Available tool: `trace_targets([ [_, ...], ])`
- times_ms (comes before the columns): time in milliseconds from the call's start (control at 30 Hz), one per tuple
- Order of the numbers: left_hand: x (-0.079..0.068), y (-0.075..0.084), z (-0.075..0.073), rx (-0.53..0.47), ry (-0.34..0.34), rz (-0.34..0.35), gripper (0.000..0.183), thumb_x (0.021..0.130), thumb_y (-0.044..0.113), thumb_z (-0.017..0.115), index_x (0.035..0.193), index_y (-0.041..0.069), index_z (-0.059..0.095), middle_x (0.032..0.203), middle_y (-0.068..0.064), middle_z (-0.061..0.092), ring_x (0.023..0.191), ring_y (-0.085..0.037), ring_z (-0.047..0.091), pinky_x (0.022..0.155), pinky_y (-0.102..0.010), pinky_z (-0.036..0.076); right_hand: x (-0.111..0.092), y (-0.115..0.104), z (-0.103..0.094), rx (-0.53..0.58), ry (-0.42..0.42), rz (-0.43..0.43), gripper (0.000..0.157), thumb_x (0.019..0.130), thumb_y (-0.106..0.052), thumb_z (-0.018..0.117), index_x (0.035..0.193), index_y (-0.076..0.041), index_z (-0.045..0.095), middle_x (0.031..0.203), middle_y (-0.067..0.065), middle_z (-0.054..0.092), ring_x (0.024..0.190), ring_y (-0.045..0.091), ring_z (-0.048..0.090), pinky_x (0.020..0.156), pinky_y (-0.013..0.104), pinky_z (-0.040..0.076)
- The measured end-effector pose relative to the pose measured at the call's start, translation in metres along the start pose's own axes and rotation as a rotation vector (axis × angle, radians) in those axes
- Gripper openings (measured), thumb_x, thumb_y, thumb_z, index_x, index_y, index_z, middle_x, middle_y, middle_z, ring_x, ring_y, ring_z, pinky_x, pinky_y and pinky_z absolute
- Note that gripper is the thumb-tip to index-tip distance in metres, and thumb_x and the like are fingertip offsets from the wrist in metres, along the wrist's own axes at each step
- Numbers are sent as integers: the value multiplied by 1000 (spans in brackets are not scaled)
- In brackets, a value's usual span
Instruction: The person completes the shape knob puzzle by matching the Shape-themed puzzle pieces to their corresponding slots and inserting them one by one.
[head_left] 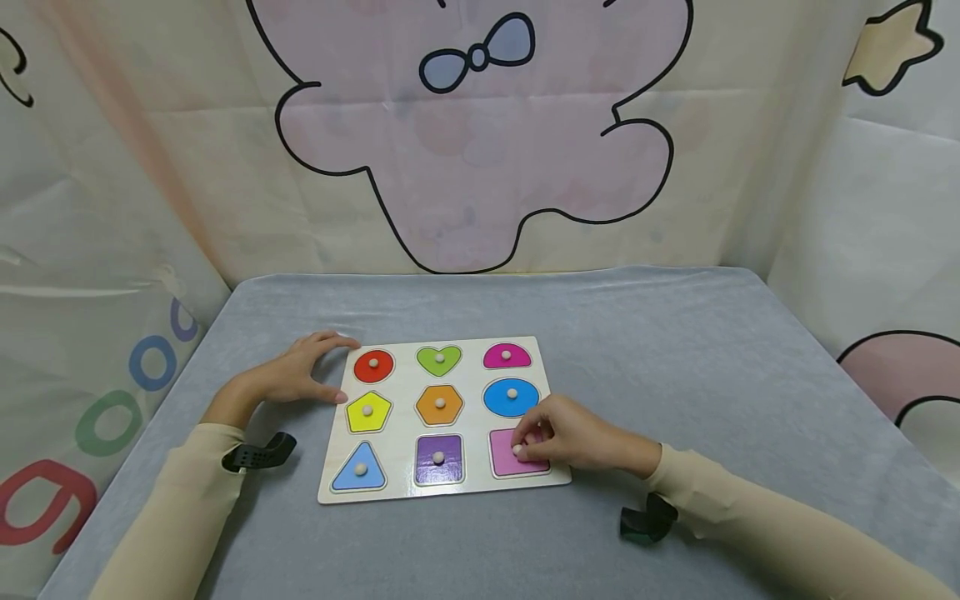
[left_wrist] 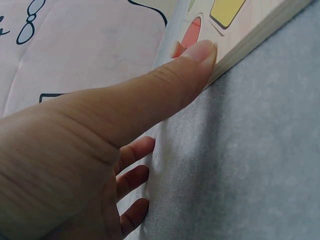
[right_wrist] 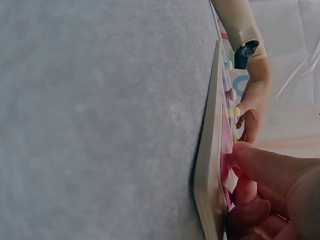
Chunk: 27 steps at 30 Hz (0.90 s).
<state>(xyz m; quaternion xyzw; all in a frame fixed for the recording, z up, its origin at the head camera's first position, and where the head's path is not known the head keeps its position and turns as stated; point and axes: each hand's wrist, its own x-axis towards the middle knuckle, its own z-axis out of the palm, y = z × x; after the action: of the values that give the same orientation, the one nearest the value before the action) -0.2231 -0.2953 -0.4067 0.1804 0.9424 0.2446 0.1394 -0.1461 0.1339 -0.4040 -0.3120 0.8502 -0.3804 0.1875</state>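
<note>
A pale wooden knob puzzle board point(head_left: 401, 375) lies on the cloth, with colored shapes in its recesses. My right hand point(head_left: 585, 433) pinches the small knob of the pink square piece point(head_left: 504, 463) at the near right corner; in the right wrist view the pink piece point(right_wrist: 226, 140) lies about level with the board. My left hand point(head_left: 296, 372) is at the board's far left corner, with fingers spread. Its thumb point(left_wrist: 200, 52) touches the board's left edge and the index fingertip touches near the top corner. The other left fingers rest on or near the cloth.
Other pieces sit in the board: a red circle point(head_left: 373, 366), green heart point(head_left: 438, 361), magenta half circle point(head_left: 507, 356), yellow pentagon point(head_left: 368, 412), orange hexagon point(head_left: 438, 405), blue oval point(head_left: 511, 397), blue triangle point(head_left: 360, 468) and purple square point(head_left: 439, 460). Grey cloth point(head_left: 660, 350) covers the table.
</note>
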Motion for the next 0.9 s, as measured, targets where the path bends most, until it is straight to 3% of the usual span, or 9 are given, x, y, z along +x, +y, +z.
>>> trace_targets([
  [900, 0, -1, 0, 3, -2, 10, 84, 78, 44, 84, 149, 20, 45, 160, -26, 26, 143, -53, 22, 109, -81, 25, 2, 0, -3, 22, -30, 12, 6, 89, -19, 78, 89, -13, 78, 65, -6, 55, 63, 4, 50, 55, 17, 40],
])
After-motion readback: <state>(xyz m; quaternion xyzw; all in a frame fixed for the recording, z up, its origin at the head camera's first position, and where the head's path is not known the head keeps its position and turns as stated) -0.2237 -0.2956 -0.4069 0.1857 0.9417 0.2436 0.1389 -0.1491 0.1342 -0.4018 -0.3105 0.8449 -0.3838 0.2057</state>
